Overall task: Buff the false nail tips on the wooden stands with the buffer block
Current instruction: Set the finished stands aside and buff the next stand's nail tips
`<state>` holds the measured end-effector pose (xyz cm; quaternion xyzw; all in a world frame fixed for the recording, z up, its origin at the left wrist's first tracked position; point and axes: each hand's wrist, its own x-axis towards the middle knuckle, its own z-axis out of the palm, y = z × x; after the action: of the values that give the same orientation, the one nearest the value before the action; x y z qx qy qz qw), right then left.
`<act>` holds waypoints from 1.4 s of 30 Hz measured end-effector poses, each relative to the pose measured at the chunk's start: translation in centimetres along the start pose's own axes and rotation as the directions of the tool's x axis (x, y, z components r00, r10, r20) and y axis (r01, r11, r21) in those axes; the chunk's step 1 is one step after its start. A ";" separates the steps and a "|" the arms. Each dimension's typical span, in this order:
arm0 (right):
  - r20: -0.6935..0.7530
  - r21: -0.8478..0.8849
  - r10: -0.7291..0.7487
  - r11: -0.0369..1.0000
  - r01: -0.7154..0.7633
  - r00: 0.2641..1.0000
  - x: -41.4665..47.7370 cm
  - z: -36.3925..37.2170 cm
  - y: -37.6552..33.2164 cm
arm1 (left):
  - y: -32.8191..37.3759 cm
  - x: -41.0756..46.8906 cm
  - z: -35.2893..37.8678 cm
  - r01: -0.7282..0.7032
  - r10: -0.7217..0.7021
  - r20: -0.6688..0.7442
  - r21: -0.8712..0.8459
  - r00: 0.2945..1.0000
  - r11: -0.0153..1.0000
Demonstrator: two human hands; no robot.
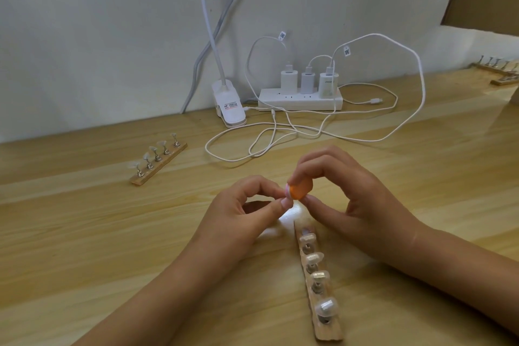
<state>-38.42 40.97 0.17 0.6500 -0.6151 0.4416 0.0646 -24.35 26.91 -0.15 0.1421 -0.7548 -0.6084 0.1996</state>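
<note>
**Buffer block meets tip above near stand**

I see the right hand (pixel 356 199) curled round the orange buffer block (pixel 300 190), whose pale end faces left against a nail tip (pixel 285 201). The left hand (pixel 244 213) pinches that tip. Both are over the far end of the near wooden stand (pixel 328 331), whose long axis runs away from me. The second stand (pixel 158 167) lies diagonally, far left.

Above the desk (pixel 84 219), the right hand (pixel 356 199) grips an orange buffer block (pixel 301 190) against a nail tip (pixel 286 200) pinched by the left hand (pixel 241 213), over the near wooden stand (pixel 327 330).
</note>
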 end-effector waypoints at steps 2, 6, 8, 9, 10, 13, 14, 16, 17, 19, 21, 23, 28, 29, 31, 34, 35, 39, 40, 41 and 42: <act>-0.001 0.005 0.016 1.000 -0.016 1.000 0.0 -0.1 0.1 | 0.0 0.0 0.0 0.013 -0.013 -0.010 -0.010 1.000 1.000; -0.001 0.008 0.022 1.000 -0.022 1.000 0.0 -0.1 0.1 | 0.0 0.0 0.0 0.011 -0.011 -0.018 -0.013 1.000 1.000; 0.007 -0.003 0.000 1.000 0.000 1.000 -0.1 0.0 0.0 | 0.0 0.0 0.0 0.009 -0.009 -0.020 -0.017 1.000 1.000; 0.007 -0.004 0.006 1.000 -0.006 1.000 0.0 -0.1 0.2 | 0.0 0.0 0.0 0.015 -0.015 -0.021 -0.024 1.000 1.000; 0.005 0.000 0.021 1.000 -0.021 1.000 0.0 -0.1 0.3 | 0.0 0.0 0.0 0.021 -0.021 -0.021 -0.031 1.000 0.999; 0.006 0.001 0.036 0.999 -0.036 0.999 0.0 -0.1 0.3 | 0.0 0.0 0.0 0.009 -0.010 -0.025 -0.036 1.000 0.999; 0.011 -0.007 0.022 1.000 -0.022 1.000 0.0 -0.1 0.2 | 0.0 0.0 0.0 -0.001 0.001 -0.028 -0.028 1.000 1.000; 0.014 -0.016 0.007 1.000 -0.006 1.000 0.0 0.0 0.2 | 0.1 0.0 0.0 -0.015 0.014 -0.031 -0.016 0.999 1.000; 0.011 -0.013 0.013 1.000 -0.013 1.000 0.0 -0.1 0.2 | 0.0 0.1 0.0 -0.014 0.013 -0.033 -0.019 0.999 1.000; 0.009 -0.014 0.027 1.000 -0.027 1.000 0.0 -0.2 0.3 | 0.0 0.1 0.0 -0.007 0.006 -0.027 -0.026 1.000 1.000; 0.011 -0.027 0.011 1.000 -0.010 1.000 -0.1 -0.1 0.2 | -0.1 0.0 -0.1 -0.012 0.012 -0.012 -0.014 1.000 1.000; 0.012 -0.021 0.005 1.000 -0.005 1.000 -0.1 0.0 0.2 | -0.1 -0.1 -0.2 -0.027 0.027 -0.005 -0.001 1.000 1.000; -0.046 0.142 0.192 0.973 -0.184 0.980 0.0 -0.5 1.1 | -0.3 0.1 -0.2 -0.045 0.044 -0.042 -0.020 0.998 0.999; -0.050 0.185 0.213 0.962 -0.201 0.976 0.0 -0.5 1.1 | -0.4 0.1 -0.2 -0.049 0.048 -0.037 -0.013 0.998 0.999; -0.042 0.245 0.227 0.946 -0.210 0.973 -0.1 -0.5 1.0 | -0.4 0.1 -0.2 -0.056 0.056 -0.027 -0.001 0.998 0.998; -0.019 0.237 0.196 0.954 -0.186 0.980 -0.1 -0.2 0.9 | -0.2 0.0 -0.2 -0.063 0.063 -0.016 -0.001 0.998 0.998; -0.011 0.223 0.179 0.959 -0.172 0.984 -0.1 -0.1 0.9 | -0.1 0.0 -0.3 -0.064 0.064 -0.011 0.002 0.998 0.998; 0.010 0.158 0.123 0.980 -0.123 0.992 -0.2 -0.2 0.9 | 0.1 -0.1 -0.2 -0.052 0.052 -0.033 -0.007 0.998 0.999; 0.020 0.134 0.115 0.984 -0.117 0.993 -0.2 -0.3 1.0 | 0.2 -0.1 -0.1 -0.049 0.048 -0.041 -0.005 0.998 0.999; 0.029 0.120 0.113 0.986 -0.116 0.993 -0.2 -0.3 1.1 | 0.2 -0.2 -0.1 -0.045 0.045 -0.043 0.001 0.998 0.999; 0.033 0.116 0.117 0.986 -0.120 0.993 -0.2 -0.3 1.1 | 0.3 -0.2 0.0 -0.043 0.043 -0.041 0.009 0.998 0.999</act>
<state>-39.49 41.08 -0.25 0.6208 -0.6261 0.4717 -0.0083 -24.17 27.02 0.10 0.1391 -0.7558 -0.5980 0.2275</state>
